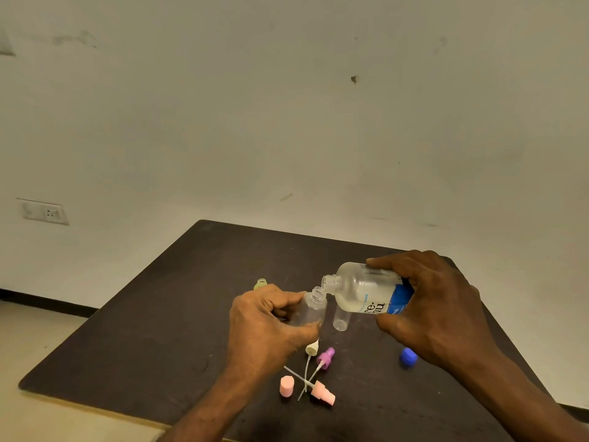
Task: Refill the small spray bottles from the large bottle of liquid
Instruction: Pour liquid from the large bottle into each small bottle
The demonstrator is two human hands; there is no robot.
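Now the right hand (436, 301) grips the large bottle (366, 290), tipped nearly level, its long axis running right to left and its mouth just above the small bottle (310, 309), which the left hand (267, 320) grips over the tabletop (143, 330).

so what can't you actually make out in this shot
- Head view: whether liquid is flowing from the large bottle into the small bottle is too fine to see.
- The small bottle's lower body is hidden by the left hand.
- A yellowish bottle behind that hand shows only its top.
- The large bottle's label is partly covered by the right hand.
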